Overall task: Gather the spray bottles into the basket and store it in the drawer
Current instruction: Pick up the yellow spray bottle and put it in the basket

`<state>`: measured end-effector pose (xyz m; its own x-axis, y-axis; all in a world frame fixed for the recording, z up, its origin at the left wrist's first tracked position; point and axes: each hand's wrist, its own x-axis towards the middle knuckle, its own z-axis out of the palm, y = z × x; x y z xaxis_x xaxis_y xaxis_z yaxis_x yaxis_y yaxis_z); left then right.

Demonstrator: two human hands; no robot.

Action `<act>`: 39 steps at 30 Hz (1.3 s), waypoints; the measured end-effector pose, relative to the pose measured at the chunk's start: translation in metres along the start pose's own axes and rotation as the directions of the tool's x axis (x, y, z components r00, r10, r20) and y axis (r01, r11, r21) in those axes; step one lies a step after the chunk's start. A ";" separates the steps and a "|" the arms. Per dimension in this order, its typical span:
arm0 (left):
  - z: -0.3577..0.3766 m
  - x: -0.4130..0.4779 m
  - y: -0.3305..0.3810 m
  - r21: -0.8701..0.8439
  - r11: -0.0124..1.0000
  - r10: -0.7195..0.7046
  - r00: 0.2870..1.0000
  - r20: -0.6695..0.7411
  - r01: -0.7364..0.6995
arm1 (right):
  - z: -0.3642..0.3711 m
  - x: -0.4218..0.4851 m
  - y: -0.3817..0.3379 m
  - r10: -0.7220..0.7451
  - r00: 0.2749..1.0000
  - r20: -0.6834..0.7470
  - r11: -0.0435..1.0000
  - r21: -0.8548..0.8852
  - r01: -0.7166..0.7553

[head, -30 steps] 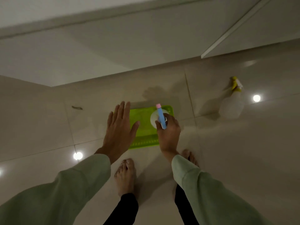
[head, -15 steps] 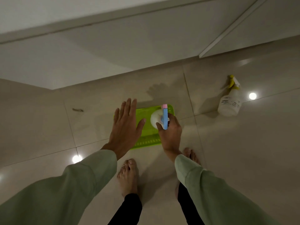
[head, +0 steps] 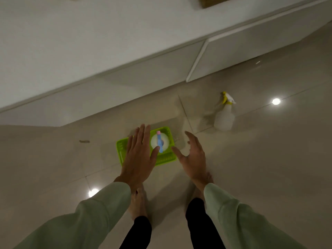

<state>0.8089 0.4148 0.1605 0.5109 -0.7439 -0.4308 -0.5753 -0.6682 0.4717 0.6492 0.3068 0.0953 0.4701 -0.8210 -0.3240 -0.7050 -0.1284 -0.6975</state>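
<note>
A lime-green basket lies on the tiled floor in front of my bare feet. A white spray bottle with a blue and pink head stands upright in its right half. My left hand hovers flat over the basket's left part, fingers spread, holding nothing. My right hand is just right of the basket, open and empty, fingers curved. A second white spray bottle with a yellow trigger stands on the floor to the right, well beyond my right hand.
White cabinet fronts with a drawer seam run along the far side of the floor. A small dark scrap lies on the tiles to the left. Ceiling lights reflect on the glossy floor.
My right hand has let go of the blue-headed bottle, which now stands in the basket, and moved off to the right. The view has tilted up toward the cabinets.
</note>
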 end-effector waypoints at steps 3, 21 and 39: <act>0.003 0.011 0.045 -0.002 0.999 0.045 0.999 0.007 -0.045 | -0.048 0.016 0.013 0.103 0.992 -0.071 0.993 0.071 -0.098; 0.150 0.215 0.157 0.084 0.982 0.158 0.977 0.147 -0.171 | -0.108 0.233 0.187 0.624 0.781 0.027 0.751 0.254 -0.609; 0.111 0.166 0.163 0.054 0.988 0.136 0.983 0.122 -0.143 | -0.147 0.203 0.105 0.552 0.801 0.233 0.577 0.587 -0.568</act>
<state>0.7286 0.1832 0.0804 0.3457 -0.8214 -0.4535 -0.6760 -0.5533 0.4867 0.5927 0.0449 0.0499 0.1113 -0.5989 -0.7931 -0.3615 0.7189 -0.5936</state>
